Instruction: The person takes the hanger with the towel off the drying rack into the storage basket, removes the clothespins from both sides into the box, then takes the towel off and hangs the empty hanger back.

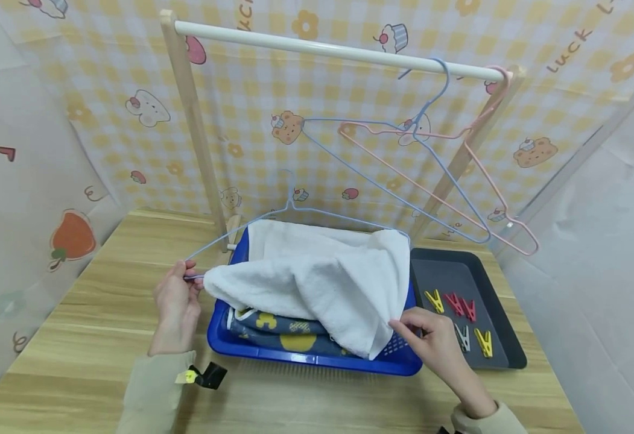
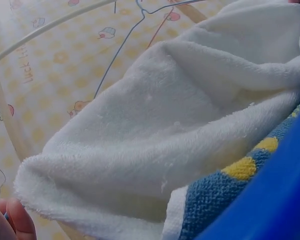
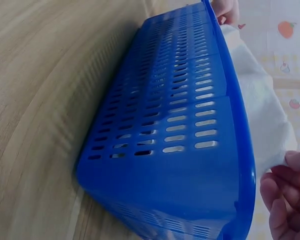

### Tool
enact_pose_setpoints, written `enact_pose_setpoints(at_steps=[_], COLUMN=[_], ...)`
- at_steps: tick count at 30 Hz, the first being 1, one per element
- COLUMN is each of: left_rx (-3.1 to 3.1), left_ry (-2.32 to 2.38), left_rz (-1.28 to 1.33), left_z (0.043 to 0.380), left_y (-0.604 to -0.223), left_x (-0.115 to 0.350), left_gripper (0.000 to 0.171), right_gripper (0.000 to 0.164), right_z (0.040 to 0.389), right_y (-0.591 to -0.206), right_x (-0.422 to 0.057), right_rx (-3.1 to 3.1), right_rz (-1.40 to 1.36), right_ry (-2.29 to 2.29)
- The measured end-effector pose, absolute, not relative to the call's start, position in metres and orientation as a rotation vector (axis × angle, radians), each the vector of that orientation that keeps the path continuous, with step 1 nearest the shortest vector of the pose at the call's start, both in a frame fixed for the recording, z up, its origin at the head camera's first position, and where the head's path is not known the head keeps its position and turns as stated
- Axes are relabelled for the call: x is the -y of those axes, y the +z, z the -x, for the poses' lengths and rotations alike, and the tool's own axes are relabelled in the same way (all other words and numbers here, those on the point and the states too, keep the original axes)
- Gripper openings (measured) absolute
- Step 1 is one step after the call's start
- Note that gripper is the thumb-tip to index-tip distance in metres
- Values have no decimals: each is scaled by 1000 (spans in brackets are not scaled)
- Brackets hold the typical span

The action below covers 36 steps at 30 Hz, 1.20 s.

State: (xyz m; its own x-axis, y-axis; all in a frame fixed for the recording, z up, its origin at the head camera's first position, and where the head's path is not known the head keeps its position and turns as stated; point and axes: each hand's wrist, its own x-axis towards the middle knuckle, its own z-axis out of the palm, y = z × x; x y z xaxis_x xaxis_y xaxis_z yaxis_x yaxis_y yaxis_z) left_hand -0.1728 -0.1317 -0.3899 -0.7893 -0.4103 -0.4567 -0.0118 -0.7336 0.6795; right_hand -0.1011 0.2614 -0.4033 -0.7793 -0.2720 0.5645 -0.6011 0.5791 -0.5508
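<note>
My left hand (image 1: 178, 298) pinches the left end of a blue wire hanger (image 1: 327, 213) over the basket's left side. A white towel (image 1: 317, 283) is draped over the hanger's lower bar, which it hides apart from a short stretch by the left fingers. Between thumb and fingertips, my right hand (image 1: 431, 337) pinches the towel's edge at the lower right; the right wrist view shows this grip (image 3: 290, 195) too. Beneath the towel, a dark blue and yellow patterned cloth (image 1: 289, 337) lies in the blue plastic basket (image 1: 317, 360).
Behind the basket stands a wooden rack with a white rail (image 1: 317, 47). A second blue hanger (image 1: 371, 172) and a pink hanger (image 1: 490, 163) hang at its right. The dark tray (image 1: 504, 325) to the right holds several clothespins, including a yellow one (image 1: 483, 342).
</note>
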Motion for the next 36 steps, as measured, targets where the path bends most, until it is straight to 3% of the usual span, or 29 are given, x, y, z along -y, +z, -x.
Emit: enact_pose_setpoints(at_steps=[6, 9, 14, 21, 24, 36], left_rx=[1008, 1059, 1141, 1171, 1181, 1133], left_ry=[-2568, -2559, -2529, -2522, -2522, -2471], left_rz=[-884, -859, -793, -710, -692, -780], left_z=[174, 174, 172, 169, 168, 171], left_y=[-391, -391, -389, -385, -384, -387], left_x=[134, 135, 135, 131, 129, 130], left_gripper=[35, 36, 37, 38, 38, 38], right_gripper=[34, 29, 12, 37, 36, 14], right_z=[100, 102, 117, 142, 146, 119], right_y=[-404, -398, -382, -365, -367, -387], right_x=[-265, -266, -268, -265, -262, -263], right_rx=[2449, 2496, 2499, 2633, 2672, 2640], right_rz=[-828, -774, -369, 125, 216, -120], right_ry=[1083, 1061, 1089, 1390, 1488, 1385])
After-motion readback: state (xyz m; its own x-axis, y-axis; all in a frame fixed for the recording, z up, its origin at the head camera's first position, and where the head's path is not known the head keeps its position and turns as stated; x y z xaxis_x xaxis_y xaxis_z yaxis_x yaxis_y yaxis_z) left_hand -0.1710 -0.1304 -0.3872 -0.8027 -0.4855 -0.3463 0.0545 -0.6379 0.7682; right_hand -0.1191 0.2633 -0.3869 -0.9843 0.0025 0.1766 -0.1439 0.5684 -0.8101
